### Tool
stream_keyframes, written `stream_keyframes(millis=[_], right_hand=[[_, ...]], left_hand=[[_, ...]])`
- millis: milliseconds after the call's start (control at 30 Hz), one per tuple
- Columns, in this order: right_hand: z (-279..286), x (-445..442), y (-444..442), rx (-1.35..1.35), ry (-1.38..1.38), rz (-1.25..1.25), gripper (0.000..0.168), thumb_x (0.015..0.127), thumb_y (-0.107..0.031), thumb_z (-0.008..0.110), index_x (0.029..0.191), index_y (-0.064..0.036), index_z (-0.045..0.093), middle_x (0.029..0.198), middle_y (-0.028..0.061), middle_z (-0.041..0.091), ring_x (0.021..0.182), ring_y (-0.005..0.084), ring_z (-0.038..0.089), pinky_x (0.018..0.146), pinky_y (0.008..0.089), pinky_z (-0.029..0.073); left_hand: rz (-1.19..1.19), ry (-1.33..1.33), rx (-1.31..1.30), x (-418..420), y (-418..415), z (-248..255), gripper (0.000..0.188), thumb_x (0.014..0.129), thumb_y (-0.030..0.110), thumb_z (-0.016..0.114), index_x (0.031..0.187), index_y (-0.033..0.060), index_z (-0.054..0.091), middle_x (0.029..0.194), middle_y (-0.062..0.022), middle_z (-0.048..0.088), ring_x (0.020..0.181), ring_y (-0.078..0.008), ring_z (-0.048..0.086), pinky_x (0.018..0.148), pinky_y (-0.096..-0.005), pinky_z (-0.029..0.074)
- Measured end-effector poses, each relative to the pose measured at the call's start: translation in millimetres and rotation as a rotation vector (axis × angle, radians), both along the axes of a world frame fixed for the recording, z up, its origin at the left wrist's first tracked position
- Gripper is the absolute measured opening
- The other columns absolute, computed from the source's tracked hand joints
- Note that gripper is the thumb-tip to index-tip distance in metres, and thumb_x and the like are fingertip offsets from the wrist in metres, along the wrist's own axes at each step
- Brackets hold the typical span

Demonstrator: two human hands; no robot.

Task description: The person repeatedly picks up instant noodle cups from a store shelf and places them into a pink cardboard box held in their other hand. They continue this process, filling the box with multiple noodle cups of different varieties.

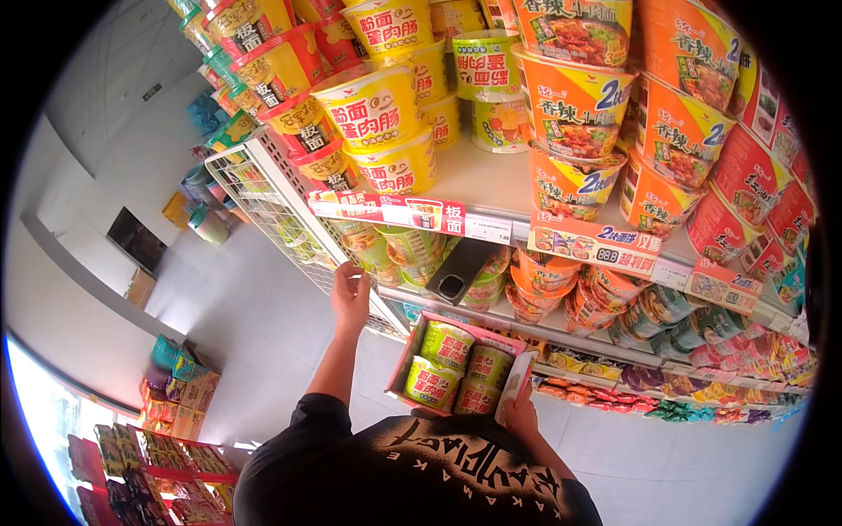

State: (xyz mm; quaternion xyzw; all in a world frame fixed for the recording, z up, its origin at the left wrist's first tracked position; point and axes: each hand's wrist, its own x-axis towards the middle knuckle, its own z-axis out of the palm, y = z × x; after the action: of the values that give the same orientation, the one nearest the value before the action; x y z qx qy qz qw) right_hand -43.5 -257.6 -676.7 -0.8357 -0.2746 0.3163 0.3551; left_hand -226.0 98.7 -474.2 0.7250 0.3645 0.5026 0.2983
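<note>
My right hand [521,413] grips the near right side of an open cardboard carton [396,376], close to my chest. Inside stand several green instant noodle cups [434,386], their lids tilted toward the shelves. My left hand [350,296] is raised beside the shelf unit's left end post. Its fingers are loosely curled and apart, with nothing seen in them. Right of that hand, a black smartphone [462,268] lies slanting across green noodle cups [414,250] on the lower shelf. Above, yellow noodle cups [375,108] are stacked by two green ones [492,92].
Orange noodle cups [575,105] and red ones [730,223] fill the upper shelf's right. A price strip [487,230] runs along its edge. A white wire rack [276,204] adjoins the left end. Packaged goods [177,388] stand on the grey floor [283,315], lower left.
</note>
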Motion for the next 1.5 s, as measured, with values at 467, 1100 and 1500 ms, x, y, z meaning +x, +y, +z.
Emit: stream_keyframes(millis=[467, 1100, 1500], right_hand=[[4, 8, 2, -0.046, -0.054, 0.045, 0.084, 0.087, -0.031, 0.053, 0.152, -0.001, 0.009, 0.101, 0.0362, 0.066, 0.094, 0.0537, 0.064, 0.083, 0.0597, 0.051], [-8, 4, 2, -0.069, -0.056, 0.019, 0.079, 0.091, -0.033, 0.053, 0.152, -0.003, 0.013, 0.099, 0.0342, 0.067, 0.093, 0.0520, 0.065, 0.084, 0.0582, 0.051], [-9, 5, 1, -0.075, 0.002, -0.029, 0.077, 0.089, -0.033, 0.054, 0.151, -0.007, 0.015, 0.108, 0.0351, 0.066, 0.101, 0.0538, 0.063, 0.089, 0.0568, 0.050]], left_hand=[[-0.144, -0.024, 0.284, 108, 23, 195, 0.109, 0.080, 0.020, 0.084, 0.153, -0.0044, 0.007, 0.137, -0.0250, 0.052, 0.117, -0.0290, 0.062, 0.093, -0.0387, 0.055], [0.098, 0.033, 0.503, 133, 33, 177, 0.097, 0.073, 0.031, 0.089, 0.140, -0.0034, 0.028, 0.131, -0.0280, 0.048, 0.126, -0.0387, 0.047, 0.103, -0.0465, 0.044], [-0.372, -0.008, 0.216, 248, -34, 218, 0.101, 0.074, 0.034, 0.082, 0.145, -0.0062, 0.023, 0.124, -0.0255, 0.056, 0.109, -0.0327, 0.063, 0.088, -0.0418, 0.054]])
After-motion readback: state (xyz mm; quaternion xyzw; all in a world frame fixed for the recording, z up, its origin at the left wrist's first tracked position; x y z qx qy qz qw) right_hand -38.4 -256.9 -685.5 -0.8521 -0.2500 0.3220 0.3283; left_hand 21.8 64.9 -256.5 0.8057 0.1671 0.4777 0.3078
